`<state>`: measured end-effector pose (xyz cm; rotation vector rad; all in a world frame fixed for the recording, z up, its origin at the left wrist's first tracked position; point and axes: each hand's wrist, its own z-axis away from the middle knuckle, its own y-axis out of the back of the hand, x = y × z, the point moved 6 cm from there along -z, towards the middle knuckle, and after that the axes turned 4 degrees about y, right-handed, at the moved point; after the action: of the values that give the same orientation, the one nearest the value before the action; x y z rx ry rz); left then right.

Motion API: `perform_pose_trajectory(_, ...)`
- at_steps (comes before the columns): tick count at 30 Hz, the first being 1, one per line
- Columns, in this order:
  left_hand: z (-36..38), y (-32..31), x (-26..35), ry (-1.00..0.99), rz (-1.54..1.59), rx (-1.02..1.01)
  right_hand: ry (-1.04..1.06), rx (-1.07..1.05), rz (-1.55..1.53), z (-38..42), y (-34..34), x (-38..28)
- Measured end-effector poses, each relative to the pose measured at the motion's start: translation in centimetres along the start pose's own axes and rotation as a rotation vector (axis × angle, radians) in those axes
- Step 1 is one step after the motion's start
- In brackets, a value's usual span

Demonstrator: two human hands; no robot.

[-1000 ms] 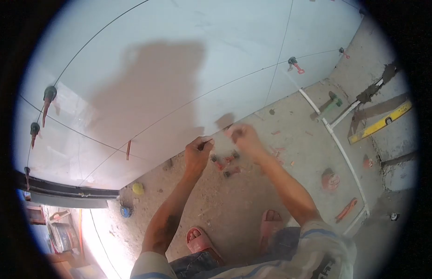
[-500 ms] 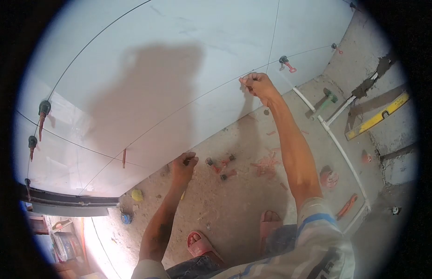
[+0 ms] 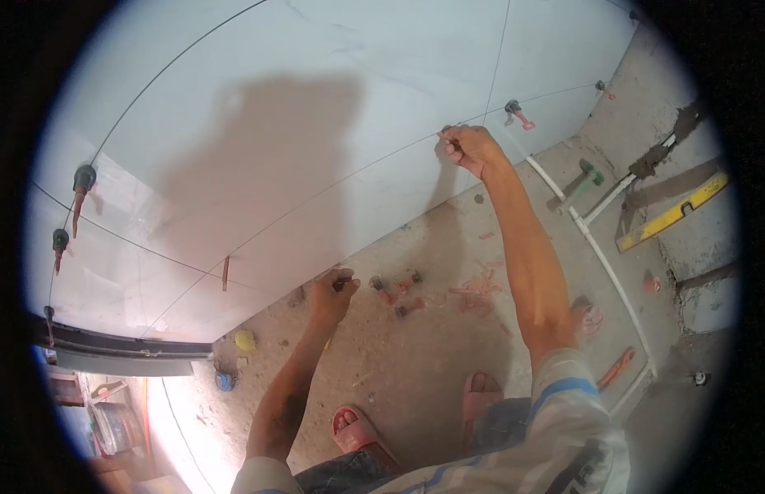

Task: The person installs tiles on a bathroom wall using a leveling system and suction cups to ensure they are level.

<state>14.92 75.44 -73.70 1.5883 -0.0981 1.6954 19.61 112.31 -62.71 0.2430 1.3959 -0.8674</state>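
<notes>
My right hand [image 3: 471,148] is closed in a pinch at a joint line between the large pale wall tiles [image 3: 415,74]; whatever is between its fingers is too small to name. My left hand [image 3: 333,295], fingers curled together, hangs near the tiles' lower edge, and what it holds, if anything, is hidden. Just right of my right hand, a black and red tile leveler [image 3: 519,114] sits in the joint. A thin red piece [image 3: 226,273] sticks out of the joint at the left. More levelers [image 3: 83,185] are on the tiles at far left.
Loose levelers [image 3: 396,294] and red pieces [image 3: 481,288] lie on the floor. White pipes [image 3: 611,267] run along the right, near a green-handled tool [image 3: 593,172], a yellow level [image 3: 672,216] and red pliers [image 3: 617,368]. A yellow lump [image 3: 245,340] and blue item [image 3: 224,381] lie lower left.
My right hand has shifted slightly right along the joint, its fingers still pinched. My left hand has moved slightly right. The view has shifted a little.
</notes>
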Motion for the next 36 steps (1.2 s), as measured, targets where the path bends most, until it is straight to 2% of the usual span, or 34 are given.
perform_pose_trajectory(9, -0.4, -0.1, -0.9, 0.026, 0.009, -0.034, 0.013, 0.047, 0.006, -0.2, -0.2, 0.2)
perform_pose_trajectory(11, -0.2, -0.3, 0.1, -0.037, -0.056, -0.019, 0.013, 0.051, -0.015, -0.6, 0.0, 0.7)
perform_pose_trajectory(14, 0.0, -0.7, 0.8, 0.041, -0.024, -0.036, 0.081, 0.061, 0.134, -0.3, 0.0, 0.0)
perform_pose_trajectory(17, -0.2, -0.8, 1.4, -0.005, -0.086, -0.048, 0.134, 0.052, 0.204, 0.5, 0.1, -0.4)
perform_pose_trajectory(20, -0.6, -0.8, 0.9, -0.096, -0.099, -0.024, 0.102, 0.008, 0.149, 0.3, -0.5, -0.3)
perform_pose_trajectory(24, -0.3, 0.2, -0.4, -0.038, -0.066, -0.015, 0.049, 0.044, 0.126, -0.4, -0.2, 0.2)
perform_pose_trajectory(29, -0.2, 1.5, -1.5, -0.062, -0.166, -0.040, 0.009, 0.032, 0.157, -1.4, -0.4, -0.1)
perform_pose_trajectory(31, -0.4, 1.6, -2.0, -0.040, -0.119, -0.041, -0.063, 0.087, 0.048, -1.9, -0.2, 0.2)
perform_pose_trajectory(35, -0.9, 0.5, -1.2, 0.002, -0.134, -0.069, 0.009, 0.123, -0.049, -1.6, -1.1, 0.7)
perform_pose_trajectory(36, -1.2, 0.1, -0.2, -0.021, -0.140, -0.077, 0.020, 0.194, -0.067, -1.7, -1.3, 0.9)
